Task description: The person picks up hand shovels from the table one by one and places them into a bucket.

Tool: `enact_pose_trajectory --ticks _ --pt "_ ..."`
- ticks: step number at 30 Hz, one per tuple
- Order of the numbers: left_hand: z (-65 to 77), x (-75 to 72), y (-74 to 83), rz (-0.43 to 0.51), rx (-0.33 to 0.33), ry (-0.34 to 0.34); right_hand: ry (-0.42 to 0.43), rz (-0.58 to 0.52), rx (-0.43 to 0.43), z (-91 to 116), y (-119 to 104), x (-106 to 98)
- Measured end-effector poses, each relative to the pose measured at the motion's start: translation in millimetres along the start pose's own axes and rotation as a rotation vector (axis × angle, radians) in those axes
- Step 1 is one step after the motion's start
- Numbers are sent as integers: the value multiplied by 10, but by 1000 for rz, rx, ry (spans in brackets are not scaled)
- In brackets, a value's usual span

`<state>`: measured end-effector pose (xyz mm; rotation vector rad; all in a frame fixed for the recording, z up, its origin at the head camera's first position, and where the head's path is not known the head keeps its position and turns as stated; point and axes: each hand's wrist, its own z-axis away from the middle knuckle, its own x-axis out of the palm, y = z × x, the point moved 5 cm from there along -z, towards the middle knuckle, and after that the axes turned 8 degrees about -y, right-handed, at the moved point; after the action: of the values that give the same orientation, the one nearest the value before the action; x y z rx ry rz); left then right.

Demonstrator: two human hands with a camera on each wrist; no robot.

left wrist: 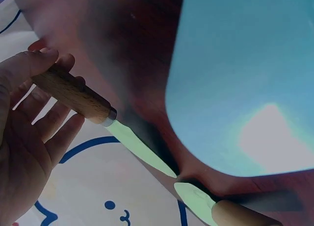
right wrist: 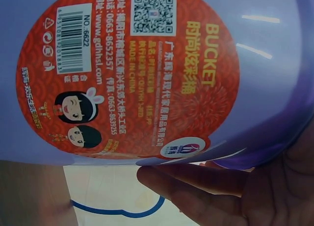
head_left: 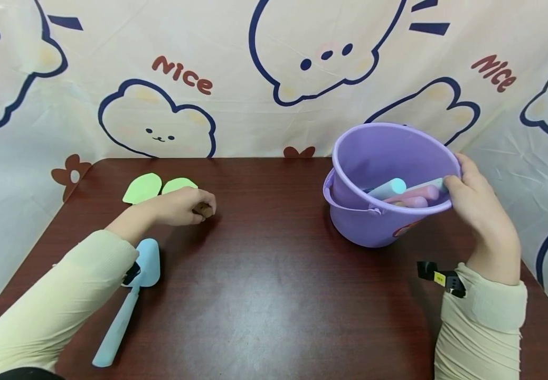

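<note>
My left hand pinches the wooden handle of a small garden trowel with a pale green blade at the table's far left. Beside it lies a second small trowel, also green-bladed with a wooden handle. Under my left forearm is a light blue trowel, its blade partly behind the sleeve. On the right, a purple bucket leans toward me, and my right hand grips its rim, thumb over the edge. Several blue and pink handles show inside.
The dark brown wooden table ends against a cartoon-printed curtain at the back and sides. A round red label is on the bucket's outer wall. The bucket's carrying handle hangs at its left side.
</note>
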<state>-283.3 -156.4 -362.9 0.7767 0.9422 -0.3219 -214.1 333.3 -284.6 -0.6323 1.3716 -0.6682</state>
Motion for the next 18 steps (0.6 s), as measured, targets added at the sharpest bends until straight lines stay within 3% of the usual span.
enact_pose_trajectory --ticks 10,18 --pt "-11 -57 67 23 32 58 -2 -3 6 -3 3 3" --pt "-38 -136 123 122 51 73 -15 -28 20 5 -4 9"
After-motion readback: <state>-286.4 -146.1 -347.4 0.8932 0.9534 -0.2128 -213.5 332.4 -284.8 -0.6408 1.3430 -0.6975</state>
